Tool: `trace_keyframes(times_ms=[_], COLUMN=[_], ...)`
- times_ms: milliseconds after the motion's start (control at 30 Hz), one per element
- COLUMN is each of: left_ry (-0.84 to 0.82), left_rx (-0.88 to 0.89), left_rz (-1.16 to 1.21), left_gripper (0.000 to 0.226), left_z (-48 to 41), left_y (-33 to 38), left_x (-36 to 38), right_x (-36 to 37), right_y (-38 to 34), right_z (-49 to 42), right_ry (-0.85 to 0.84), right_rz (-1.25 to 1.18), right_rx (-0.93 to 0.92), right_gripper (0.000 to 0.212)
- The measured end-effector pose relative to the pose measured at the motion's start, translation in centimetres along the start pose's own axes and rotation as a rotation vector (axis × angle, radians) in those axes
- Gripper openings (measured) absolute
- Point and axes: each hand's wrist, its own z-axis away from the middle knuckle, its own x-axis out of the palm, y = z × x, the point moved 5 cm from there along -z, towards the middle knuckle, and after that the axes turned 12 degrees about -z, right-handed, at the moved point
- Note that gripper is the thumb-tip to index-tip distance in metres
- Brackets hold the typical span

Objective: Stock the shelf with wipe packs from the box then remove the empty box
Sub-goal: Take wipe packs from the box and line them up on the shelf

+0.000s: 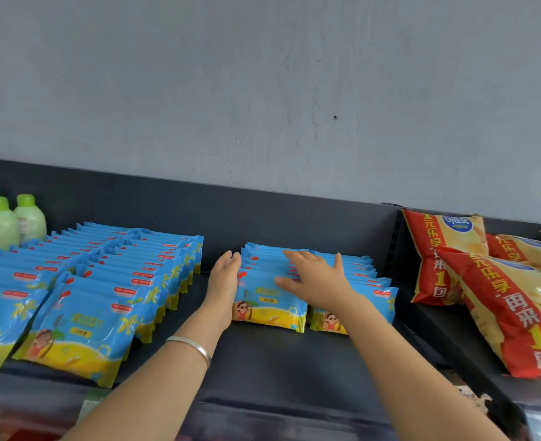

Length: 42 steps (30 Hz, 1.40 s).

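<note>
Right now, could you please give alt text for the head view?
A left hand presses the side of two rows of blue wipe packs on a shelf; the right hand rests on top. More packs and green bottles sit to the left, red snack bags to the right.

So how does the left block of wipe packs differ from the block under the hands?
The left block holds more packs, in longer rows; the block under the hands is short. The left block is untouched, while the left hand presses the other block's side and the right hand lies flat on top. Both are blue-and-yellow packs overlapped in rows on the dark shelf.
</note>
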Motion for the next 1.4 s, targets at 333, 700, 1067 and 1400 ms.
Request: trace_keyframes(times_ms=[333, 700, 1067, 1400], left_ry=[0.015, -0.132, -0.183, 0.062], left_rx=[-0.207, -0.238, -0.168, 0.158], left_rz=[-0.115, 0.005, 0.082, -0.047], left_gripper=[0.053, 0.054, 0.054, 0.027], left_z=[-2.7, -4.2, -4.2, -3.1], left_y=[-1.0, -1.3, -0.9, 1.6], left_x=[-1.4, 0.7, 1.1, 0.0], right_x=[0.3, 1.2, 1.2, -1.3], right_y=[0.0, -1.0, -1.0, 0.3], right_z=[-2.8, -2.6, -3.0, -2.6], right_ry=[-0.156, -0.248, -0.252, -0.054], right_rz=[0.013, 0.175, 0.138, 0.046], right_rx=[-0.03, 0.019, 0.093, 0.124], right_gripper=[0.053, 0.072, 0.078, 0.042])
